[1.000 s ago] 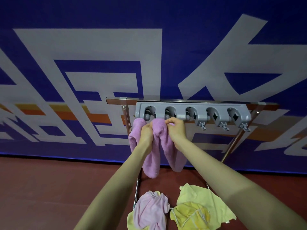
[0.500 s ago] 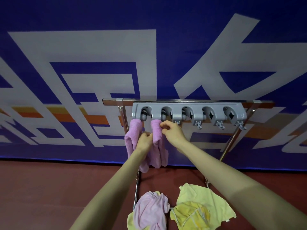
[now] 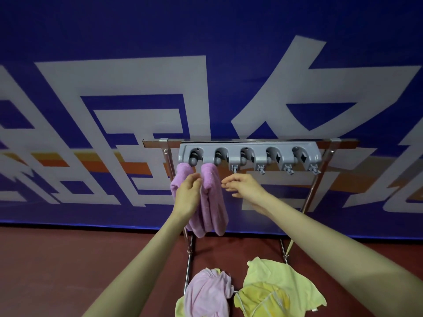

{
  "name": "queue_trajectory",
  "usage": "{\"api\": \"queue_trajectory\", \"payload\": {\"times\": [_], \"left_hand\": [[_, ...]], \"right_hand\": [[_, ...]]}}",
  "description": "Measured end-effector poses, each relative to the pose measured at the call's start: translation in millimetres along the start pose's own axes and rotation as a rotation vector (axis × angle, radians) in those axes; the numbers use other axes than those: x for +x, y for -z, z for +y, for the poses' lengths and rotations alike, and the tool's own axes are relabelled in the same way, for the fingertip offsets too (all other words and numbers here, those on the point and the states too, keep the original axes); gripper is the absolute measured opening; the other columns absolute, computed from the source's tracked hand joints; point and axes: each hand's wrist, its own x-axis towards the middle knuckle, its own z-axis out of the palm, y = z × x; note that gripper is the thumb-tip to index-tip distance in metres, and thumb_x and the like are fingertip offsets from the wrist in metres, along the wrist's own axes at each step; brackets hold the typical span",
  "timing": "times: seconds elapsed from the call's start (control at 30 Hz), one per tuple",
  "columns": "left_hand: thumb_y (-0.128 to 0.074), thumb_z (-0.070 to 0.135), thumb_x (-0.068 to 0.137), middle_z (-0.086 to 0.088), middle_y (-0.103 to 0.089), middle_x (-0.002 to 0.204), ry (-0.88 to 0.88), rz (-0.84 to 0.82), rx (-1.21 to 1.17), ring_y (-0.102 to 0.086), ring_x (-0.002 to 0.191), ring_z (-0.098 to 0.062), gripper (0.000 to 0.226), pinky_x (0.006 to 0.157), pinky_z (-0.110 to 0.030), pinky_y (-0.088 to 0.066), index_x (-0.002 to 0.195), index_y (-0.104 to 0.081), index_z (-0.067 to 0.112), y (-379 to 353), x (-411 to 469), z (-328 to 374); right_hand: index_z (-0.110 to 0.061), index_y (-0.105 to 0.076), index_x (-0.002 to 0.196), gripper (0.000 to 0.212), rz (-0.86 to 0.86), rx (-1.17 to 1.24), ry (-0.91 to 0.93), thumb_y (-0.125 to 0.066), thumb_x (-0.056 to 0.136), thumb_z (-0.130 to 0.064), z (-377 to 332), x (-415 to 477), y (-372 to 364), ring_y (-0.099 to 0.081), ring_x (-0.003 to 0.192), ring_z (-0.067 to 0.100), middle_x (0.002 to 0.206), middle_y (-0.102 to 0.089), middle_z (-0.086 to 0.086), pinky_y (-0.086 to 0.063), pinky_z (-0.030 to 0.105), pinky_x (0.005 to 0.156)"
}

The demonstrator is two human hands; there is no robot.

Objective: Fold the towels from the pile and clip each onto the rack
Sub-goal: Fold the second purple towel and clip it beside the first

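Towel clipping, part-way through. The grey clip rack [image 3: 249, 154], at 12 o'clock on a metal stand [image 3: 158, 143], has five slots. The two at its 9 o'clock end each carry a folded purple towel, the first towel [image 3: 180, 177] and the second towel [image 3: 214, 202] hanging side by side. The left hand [image 3: 186, 195] lies against them, and whether its fingers pinch cloth cannot be told. The right hand [image 3: 245, 185], just to 3 o'clock of the second towel, has released fingers and holds nothing. Three slots toward 3 o'clock appear vacant. At 6 o'clock the pile [image 3: 263, 294] lies unfolded — a pink towel [image 3: 206, 291] and yellow towels [image 3: 281, 275] — so, by this judgement, under half the work is done.
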Motion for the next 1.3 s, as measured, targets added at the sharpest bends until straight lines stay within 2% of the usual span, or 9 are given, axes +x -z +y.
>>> {"api": "queue_trajectory", "payload": {"times": [0.13,0.27,0.33,0.5,0.63,0.8,0.93,1.07,1.3], "left_hand": [[-0.042,0.018,0.098,0.007,-0.065,0.106,-0.02,-0.011,-0.069,-0.06,0.11,-0.015,0.024,0.103,-0.036,-0.044,0.102,-0.063,0.029,4,-19,16],[-0.042,0.017,0.098,-0.004,-0.067,0.119,-0.035,-0.027,-0.2,-0.06,0.114,-0.017,0.029,0.102,-0.034,-0.045,0.09,-0.065,0.034,4,-41,34],[-0.041,0.017,0.099,-0.007,-0.069,0.113,-0.015,-0.043,-0.283,-0.064,0.109,-0.017,0.026,0.096,-0.028,-0.048,0.098,-0.066,0.024,2,-51,41],[-0.043,0.024,0.099,-0.006,-0.071,0.112,0.034,-0.08,-0.414,-0.066,0.105,-0.017,0.03,0.094,-0.032,-0.049,0.117,-0.064,0.013,-10,-63,47],[-0.045,0.026,0.097,-0.002,-0.071,0.112,0.125,-0.104,-0.486,-0.067,0.103,-0.012,0.03,0.085,-0.029,-0.048,0.116,-0.064,0.015,-21,-63,43],[-0.04,0.022,0.098,-0.004,-0.071,0.107,0.183,-0.121,-0.476,-0.069,0.092,-0.008,0.032,0.074,-0.025,-0.048,0.117,-0.062,0.01,-37,-64,27],[-0.037,0.02,0.099,-0.001,-0.07,0.099,0.237,-0.134,-0.428,-0.069,0.082,-0.006,0.03,0.069,-0.022,-0.048,0.117,-0.059,0.008,-54,-65,9],[-0.036,0.015,0.1,-0.009,-0.068,0.109,0.256,-0.165,-0.401,-0.068,0.083,-0.009,0.028,0.062,-0.017,-0.051,0.113,-0.06,0.006,-73,-56,-22],[-0.037,0.012,0.1,-0.012,-0.065,0.11,0.28,-0.187,-0.324,-0.065,0.086,-0.013,0.025,0.072,-0.024,-0.049,0.106,-0.06,0.005,-120,-39,-139]], "right_hand": [[-0.012,-0.068,0.097,0.017,-0.001,0.092,0.001,-0.051,0.092,-0.008,-5,-21,14,-0.066,0.102,0.022,0.101,-0.072,0.008,-0.05,0.032,0.088],[-0.003,-0.066,0.105,0.02,0.009,0.233,0.033,-0.051,0.093,-0.01,-11,-46,30,-0.066,0.103,0.028,0.105,-0.071,0.015,-0.048,0.038,0.094],[-0.004,-0.066,0.106,0.021,-0.004,0.269,0.058,-0.052,0.093,-0.013,-13,-56,38,-0.066,0.104,0.028,0.106,-0.071,0.015,-0.048,0.038,0.094],[-0.003,-0.064,0.109,0.024,-0.028,0.408,0.087,-0.05,0.094,-0.015,-13,-78,58,-0.066,0.106,0.03,0.109,-0.07,0.017,-0.048,0.039,0.096],[-0.001,-0.062,0.114,0.027,-0.032,0.464,0.092,-0.05,0.094,-0.016,-7,-92,75,-0.067,0.105,0.029,0.111,-0.07,0.018,-0.05,0.036,0.091],[-0.007,-0.065,0.103,0.019,0.021,0.483,0.059,-0.051,0.093,-0.014,15,-97,89,-0.066,0.106,0.029,0.111,-0.07,0.017,-0.047,0.037,0.094],[-0.004,-0.064,0.105,0.021,0.064,0.486,0.002,-0.05,0.093,-0.014,39,-99,92,-0.064,0.108,0.032,0.111,-0.069,0.017,-0.046,0.038,0.095],[-0.004,-0.065,0.106,0.022,0.065,0.454,-0.049,-0.049,0.094,-0.014,75,-89,89,-0.065,0.107,0.028,0.109,-0.071,0.014,-0.045,0.039,0.098],[-0.009,-0.067,0.101,0.02,0.083,0.396,-0.129,-0.049,0.094,-0.016,193,-40,62,-0.067,0.103,0.025,0.104,-0.073,0.011,-0.046,0.038,0.096]]}}
